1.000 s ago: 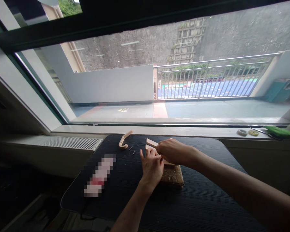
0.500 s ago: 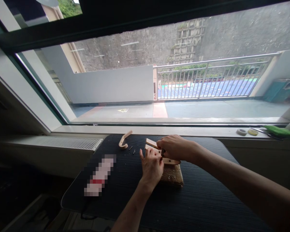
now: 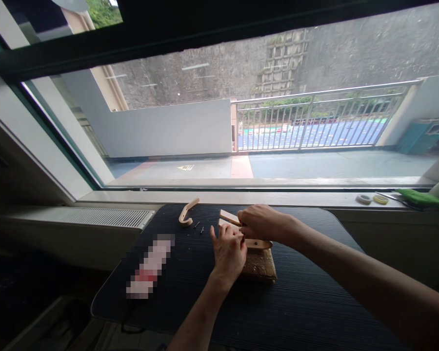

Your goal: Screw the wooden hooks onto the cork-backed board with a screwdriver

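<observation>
A pale wooden piece [image 3: 261, 244] lies on top of a brown block [image 3: 261, 268], near the far edge of a dark table [image 3: 307, 292]. It has a rounded end on the right, with a small dark hole in it. A pale wooden strip [image 3: 229, 217] shows just behind the hands. I cannot tell if the strip and the piece are joined, because the hands hide the middle.

The left hand [image 3: 229, 249] lies over the wood. Its fingers are bent and its thumb sticks out to the left, away from them. I cannot tell if these fingers grip the wood or only press on it.

The right hand [image 3: 261, 224] is just above and beside the left one. Its fingers are curled in tight around a small dark thing [image 3: 243, 237], which is mostly hidden.

To the left, a curved wooden hook [image 3: 185, 215] rests on the table. Two little screws lie near it, one screw [image 3: 196, 224] a bit farther back than the other. A pink shape [image 3: 151, 265], too blurry to make out, is closer to the left side.

Behind the table is a white window sill [image 3: 278, 197]. On its right part sit a white ring [image 3: 363, 199], a yellow ring [image 3: 381, 199] and something green [image 3: 420, 197]. Outside the window stands a metal railing [image 3: 314, 124].
</observation>
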`<action>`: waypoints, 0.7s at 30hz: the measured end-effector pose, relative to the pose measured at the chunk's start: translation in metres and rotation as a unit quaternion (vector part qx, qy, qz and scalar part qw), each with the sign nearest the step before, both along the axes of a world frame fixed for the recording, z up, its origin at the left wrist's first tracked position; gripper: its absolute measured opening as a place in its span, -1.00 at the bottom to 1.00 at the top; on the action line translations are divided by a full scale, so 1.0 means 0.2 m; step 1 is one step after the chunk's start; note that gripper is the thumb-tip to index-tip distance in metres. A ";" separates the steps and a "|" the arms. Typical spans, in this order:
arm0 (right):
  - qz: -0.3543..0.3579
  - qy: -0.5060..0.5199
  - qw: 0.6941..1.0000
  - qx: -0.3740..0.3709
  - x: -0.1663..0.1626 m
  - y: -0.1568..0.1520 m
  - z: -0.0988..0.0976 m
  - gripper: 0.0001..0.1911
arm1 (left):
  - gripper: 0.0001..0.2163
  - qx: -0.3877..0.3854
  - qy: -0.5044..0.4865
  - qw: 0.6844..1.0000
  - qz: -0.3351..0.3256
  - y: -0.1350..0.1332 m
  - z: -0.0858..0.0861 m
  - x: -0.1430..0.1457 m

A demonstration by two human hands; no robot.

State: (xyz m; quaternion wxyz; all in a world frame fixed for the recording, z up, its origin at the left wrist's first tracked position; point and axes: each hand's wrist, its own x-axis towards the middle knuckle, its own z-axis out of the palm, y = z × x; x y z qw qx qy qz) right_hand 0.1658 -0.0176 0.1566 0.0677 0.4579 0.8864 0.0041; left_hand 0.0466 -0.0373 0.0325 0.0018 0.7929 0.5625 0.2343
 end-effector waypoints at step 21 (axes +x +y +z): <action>0.001 0.025 1.000 0.014 0.05 0.00 0.05 -0.76 | -0.95 0.018 0.000 1.000 -0.006 0.01 -0.02 0.00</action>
